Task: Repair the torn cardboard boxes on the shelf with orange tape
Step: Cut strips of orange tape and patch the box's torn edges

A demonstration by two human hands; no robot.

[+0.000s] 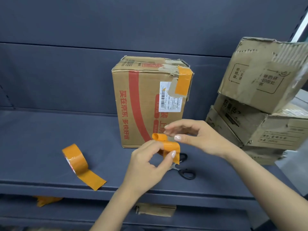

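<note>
Both forearms reach in from the lower edge toward the dark blue shelf point(50, 130). On the left hand point(146, 162), the thumb and forefinger pinch a cut strip of orange tape point(170, 148), which curls over the fingertips; its upper end rolls into a small loop and its lower end hangs down past the thumbnail. Its other fingers are curled loosely into the palm. On the right hand point(198, 137), just above and to the right, the thumb and forefinger close on the curled upper end of the same strip, while the remaining fingers are held loosely bent behind them.

Directly under the left fingers lie black-handled scissors point(185, 170), partly hidden by the hand and the strip. Just behind both sets of fingertips stands a cardboard box point(143, 104) with red printing and a white label; a patch of orange tape point(183, 80) covers its torn upper right corner. Well to the left of the fingers, a tape roll point(75, 159) stands on its edge with a loose tail lying flat toward the shelf's front lip. To the right of the right hand, several worn boxes point(260, 114) are stacked, the top one tilted. Below the shelf's front edge, a scrap of orange tape point(45, 200) and a cardboard piece point(156, 209) show.
</note>
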